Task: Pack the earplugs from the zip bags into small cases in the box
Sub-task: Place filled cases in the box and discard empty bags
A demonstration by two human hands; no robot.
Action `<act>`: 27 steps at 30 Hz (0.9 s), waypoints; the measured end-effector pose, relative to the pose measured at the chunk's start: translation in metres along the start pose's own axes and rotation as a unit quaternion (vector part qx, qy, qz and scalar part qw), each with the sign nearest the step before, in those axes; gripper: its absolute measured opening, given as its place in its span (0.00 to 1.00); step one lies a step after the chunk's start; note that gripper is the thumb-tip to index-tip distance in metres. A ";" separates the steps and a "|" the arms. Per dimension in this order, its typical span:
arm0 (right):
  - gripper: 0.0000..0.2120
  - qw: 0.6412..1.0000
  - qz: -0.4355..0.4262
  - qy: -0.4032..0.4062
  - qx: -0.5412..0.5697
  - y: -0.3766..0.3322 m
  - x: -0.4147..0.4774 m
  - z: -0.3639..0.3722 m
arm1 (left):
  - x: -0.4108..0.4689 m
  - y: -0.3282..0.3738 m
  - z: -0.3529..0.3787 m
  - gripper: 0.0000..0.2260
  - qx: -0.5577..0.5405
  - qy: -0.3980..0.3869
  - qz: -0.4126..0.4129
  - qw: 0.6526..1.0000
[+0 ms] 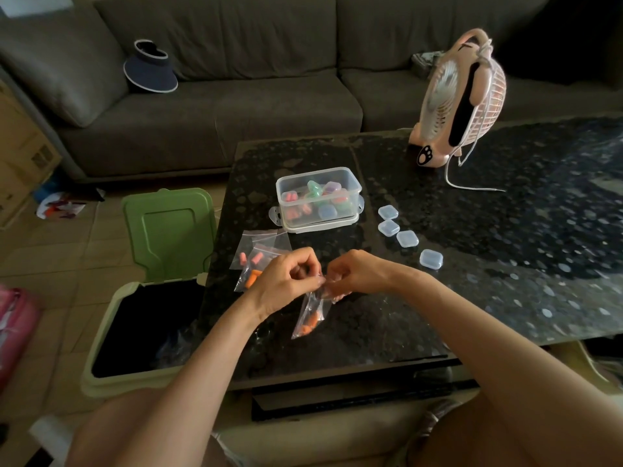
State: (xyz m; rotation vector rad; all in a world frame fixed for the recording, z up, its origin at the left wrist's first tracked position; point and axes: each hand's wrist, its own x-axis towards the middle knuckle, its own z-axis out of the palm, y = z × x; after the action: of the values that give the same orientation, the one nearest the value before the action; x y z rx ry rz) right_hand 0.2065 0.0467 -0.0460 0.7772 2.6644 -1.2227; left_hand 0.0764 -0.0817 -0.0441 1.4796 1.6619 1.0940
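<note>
Clear zip bag (312,311) w/ orange earplugs (308,328) hangs upright; 4 clear cases (407,238) right of open box (317,170).

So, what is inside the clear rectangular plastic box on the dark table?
The clear rectangular plastic box holds small coloured cases: pink, green, purple, blue. Those beneath the top layer are hidden; their count is unclear.

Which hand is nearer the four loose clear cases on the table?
Right. The right hand sits just left of the loose cases; the left hand is farther left, past the zip bag both hold.
</note>
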 end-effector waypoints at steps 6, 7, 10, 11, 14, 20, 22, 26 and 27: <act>0.06 0.999 0.001 -0.022 0.050 0.003 -0.001 -0.003 | 0.000 -0.003 0.000 0.03 0.093 -0.033 -0.013 0.995; 0.05 0.998 -0.007 -0.022 0.060 0.003 -0.001 -0.003 | 0.000 -0.004 0.000 0.04 0.099 -0.028 -0.020 0.994; 0.13 0.993 -0.020 -0.015 0.112 0.005 -0.004 -0.005 | 0.002 -0.004 0.000 0.06 0.068 0.017 -0.027 0.997; 0.16 0.991 -0.021 -0.011 0.129 0.006 -0.004 -0.005 | 0.002 -0.002 0.000 0.07 0.047 0.041 -0.034 0.997; 0.21 0.989 -0.016 0.000 0.149 0.011 -0.005 -0.007 | 0.003 -0.007 -0.001 0.07 -0.057 0.114 -0.081 0.989; 0.18 0.983 -0.017 0.007 0.180 0.017 -0.005 -0.007 | 0.011 -0.026 -0.001 0.09 -0.261 0.213 -0.185 0.923; 0.17 0.981 -0.029 0.016 0.191 0.016 -0.005 -0.008 | 0.012 -0.025 0.001 0.08 -0.315 0.218 -0.198 0.902; 0.20 0.983 -0.051 0.027 0.173 0.013 -0.003 -0.008 | 0.012 -0.024 0.002 0.04 -0.373 0.236 -0.218 0.870; 0.20 0.984 -0.054 0.031 0.165 0.013 -0.002 -0.007 | 0.011 -0.023 0.002 0.04 -0.374 0.237 -0.220 0.869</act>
State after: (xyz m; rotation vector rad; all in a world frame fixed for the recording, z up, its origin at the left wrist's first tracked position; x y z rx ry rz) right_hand 0.2151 0.0583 -0.0495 0.7269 2.6160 -1.7268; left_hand 0.0662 -0.0704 -0.0651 0.3265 1.4839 1.6481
